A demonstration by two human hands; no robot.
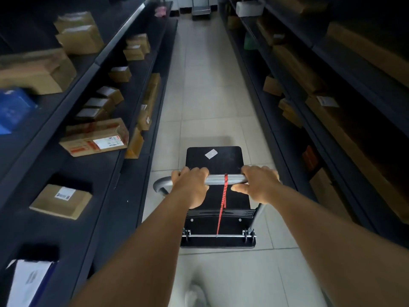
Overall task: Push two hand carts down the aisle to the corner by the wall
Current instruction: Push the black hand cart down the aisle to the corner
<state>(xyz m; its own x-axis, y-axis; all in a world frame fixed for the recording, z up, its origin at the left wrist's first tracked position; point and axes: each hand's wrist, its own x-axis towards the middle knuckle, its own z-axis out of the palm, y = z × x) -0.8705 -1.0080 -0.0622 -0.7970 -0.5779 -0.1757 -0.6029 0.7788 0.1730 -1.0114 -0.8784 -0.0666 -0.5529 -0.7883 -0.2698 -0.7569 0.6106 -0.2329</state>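
A black platform hand cart point(215, 159) stands on the tiled aisle floor right in front of me, its deck bare except for a white sticker. Its grey handle bar point(218, 179) runs across the near end, with a red cord point(223, 202) hanging from its middle down to the base. My left hand point(191, 185) grips the bar's left part and my right hand point(257, 183) grips its right part. A second hand cart point(201, 10) stands far down the aisle by the wall, small and partly cut off by the frame's top.
Dark shelving point(124, 138) lines the left side, holding several cardboard boxes point(95, 138). More dark shelves point(327, 120) with boxes line the right. The light tiled aisle floor point(205, 85) runs straight between them to the far wall.
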